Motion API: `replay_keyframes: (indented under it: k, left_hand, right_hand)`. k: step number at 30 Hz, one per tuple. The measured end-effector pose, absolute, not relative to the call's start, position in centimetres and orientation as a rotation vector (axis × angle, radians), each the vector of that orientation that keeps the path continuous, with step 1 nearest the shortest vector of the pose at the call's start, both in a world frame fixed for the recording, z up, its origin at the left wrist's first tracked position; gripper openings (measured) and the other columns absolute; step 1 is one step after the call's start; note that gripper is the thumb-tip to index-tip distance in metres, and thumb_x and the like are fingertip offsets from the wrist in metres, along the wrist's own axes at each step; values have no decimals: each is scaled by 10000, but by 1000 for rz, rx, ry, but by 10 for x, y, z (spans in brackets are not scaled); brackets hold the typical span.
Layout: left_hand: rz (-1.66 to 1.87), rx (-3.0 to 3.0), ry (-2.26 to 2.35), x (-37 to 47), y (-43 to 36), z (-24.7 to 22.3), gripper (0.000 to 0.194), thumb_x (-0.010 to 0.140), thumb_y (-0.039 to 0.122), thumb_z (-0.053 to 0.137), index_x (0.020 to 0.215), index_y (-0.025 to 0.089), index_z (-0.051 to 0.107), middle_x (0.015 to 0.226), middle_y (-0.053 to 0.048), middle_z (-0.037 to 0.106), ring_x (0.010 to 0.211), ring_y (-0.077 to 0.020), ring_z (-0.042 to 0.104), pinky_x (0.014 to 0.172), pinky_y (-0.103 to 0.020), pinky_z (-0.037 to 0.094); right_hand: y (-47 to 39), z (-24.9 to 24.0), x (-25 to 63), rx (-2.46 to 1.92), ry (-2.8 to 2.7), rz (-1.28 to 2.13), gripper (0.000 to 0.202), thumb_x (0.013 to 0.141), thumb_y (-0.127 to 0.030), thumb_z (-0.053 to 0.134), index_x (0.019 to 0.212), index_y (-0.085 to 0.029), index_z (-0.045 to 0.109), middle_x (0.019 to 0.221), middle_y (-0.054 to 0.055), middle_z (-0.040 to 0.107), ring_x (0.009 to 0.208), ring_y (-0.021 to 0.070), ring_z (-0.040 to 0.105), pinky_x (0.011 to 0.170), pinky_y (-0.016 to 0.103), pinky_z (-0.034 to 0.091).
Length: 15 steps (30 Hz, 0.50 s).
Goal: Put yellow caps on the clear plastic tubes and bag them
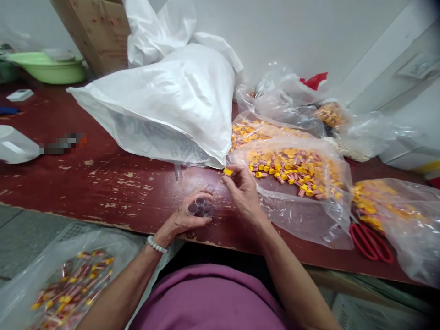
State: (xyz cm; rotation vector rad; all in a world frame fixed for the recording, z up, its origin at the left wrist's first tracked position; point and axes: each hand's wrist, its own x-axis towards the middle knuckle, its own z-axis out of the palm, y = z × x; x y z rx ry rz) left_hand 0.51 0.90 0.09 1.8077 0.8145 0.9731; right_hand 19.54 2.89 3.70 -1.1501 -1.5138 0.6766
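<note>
My left hand is wrapped round several clear plastic tubes, their round open ends facing up. To its right, my right hand pinches a yellow cap between thumb and fingertips, apart from the tubes. Just beyond, a white woven sack lies with its mouth toward me and clear tubes inside. One loose tube rests on the table by the sack's edge. Right of my right hand, an open clear bag holds many yellow caps with pinkish printed pieces.
Red-handled scissors lie at the right beside another bag of yellow caps. Below the worn red table, at left, a plastic-lined container holds capped tubes. A green basin and a cardboard box stand at the back left.
</note>
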Motion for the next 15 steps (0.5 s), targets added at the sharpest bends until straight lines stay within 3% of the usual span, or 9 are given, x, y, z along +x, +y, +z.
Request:
replay_keyframes:
  k: [6, 9, 12, 15]
  left_hand:
    - [957, 1770, 737, 16, -1, 12, 344, 596, 96, 717, 925, 131, 624, 1159, -127, 544, 1095, -251, 530, 932, -349, 430]
    - [948, 1728, 750, 14, 0, 9, 362, 579, 124, 737, 924, 125, 628, 1110, -118, 554, 1047, -249, 539, 911, -356, 439]
    - [953, 1663, 757, 12, 2, 5, 370, 578, 158, 746, 929, 127, 634, 1047, -103, 574, 1005, -243, 550, 892, -360, 447]
    - [946, 1613, 740, 10, 3, 0, 383, 576, 174, 751, 938, 120, 640, 1016, -101, 590, 981, -239, 560, 874, -359, 452]
  right_hand:
    - [14, 37, 182, -1193, -1633, 748, 124, 845, -270, 555, 955, -214, 552, 782, -29, 584, 628, 99, 522, 620, 242, 428]
    - [11, 34, 188, -1147, -1759, 665, 103, 865, -280, 537, 916, -209, 592, 917, 25, 616, 843, 145, 586, 783, 295, 461]
    - [7, 26, 188, -1094, -1816, 546, 140, 893, -281, 502, 905, -209, 622, 1151, 77, 575, 1115, 185, 526, 978, 366, 393]
    - [3, 15, 184, -1086, -1834, 521, 166, 914, -290, 469, 930, -221, 619, 1168, 79, 583, 1124, 180, 529, 985, 382, 395]
